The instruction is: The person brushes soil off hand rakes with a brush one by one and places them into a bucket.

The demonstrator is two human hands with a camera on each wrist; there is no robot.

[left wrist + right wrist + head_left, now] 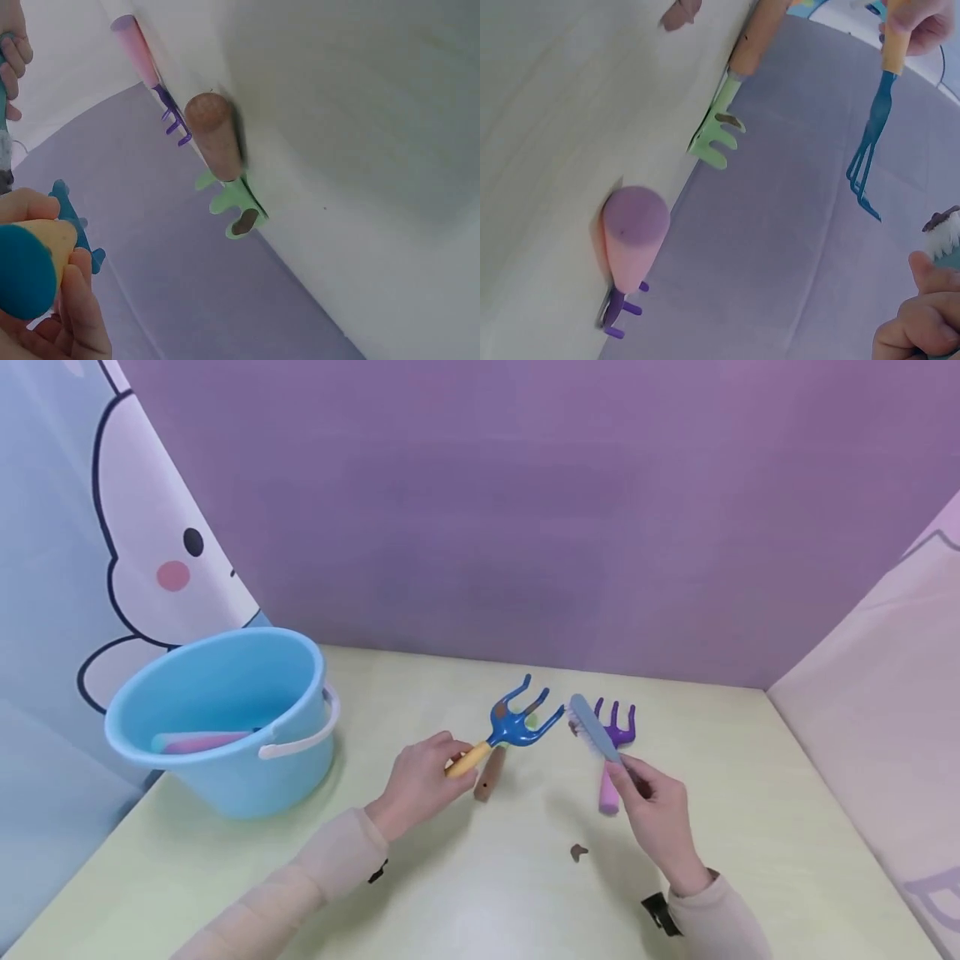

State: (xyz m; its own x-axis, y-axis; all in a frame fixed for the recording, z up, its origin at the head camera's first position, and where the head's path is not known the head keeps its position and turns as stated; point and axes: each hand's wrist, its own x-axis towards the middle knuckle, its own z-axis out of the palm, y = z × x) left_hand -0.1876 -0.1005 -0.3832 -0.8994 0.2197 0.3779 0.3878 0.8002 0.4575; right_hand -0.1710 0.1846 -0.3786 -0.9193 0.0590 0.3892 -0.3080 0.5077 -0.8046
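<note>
Two held tools: a blue three-pronged rake [513, 727] and a grey-blue brush [597, 732], both raised above the surface [495, 902].
Left hand [420, 785]: fingers curled round the rake's yellow handle [467, 760], prongs pointing away from the person and rightward.
Right hand [660, 814]: gripping the brush near its lower end, white bristles [582, 731] turned toward the rake.
Gap: brush tip near the rake's rightmost prong, the two apart in the right wrist view.
Brown patch [500, 710]: on the blue rake's head.
Dark bit [939, 219]: on the bristles at the brush's tip.
Green rake [718, 135]: lying on the surface below the blue one, brown handle [491, 774] toward the person, a brown piece [245, 221] on one prong.
Purple rake [619, 734]: lying on the surface beyond the brush, pink handle [609, 793] toward the person.
Brown scrap [578, 852]: on the surface, nearer the person than both lying rakes.
Light-blue bucket [300, 777]: upright at the left, white handle [303, 744] down its side, a pink-and-teal item [206, 742] inside.
Backdrop: purple wall [525, 527] behind, cartoon cloth [165, 552] at left.
</note>
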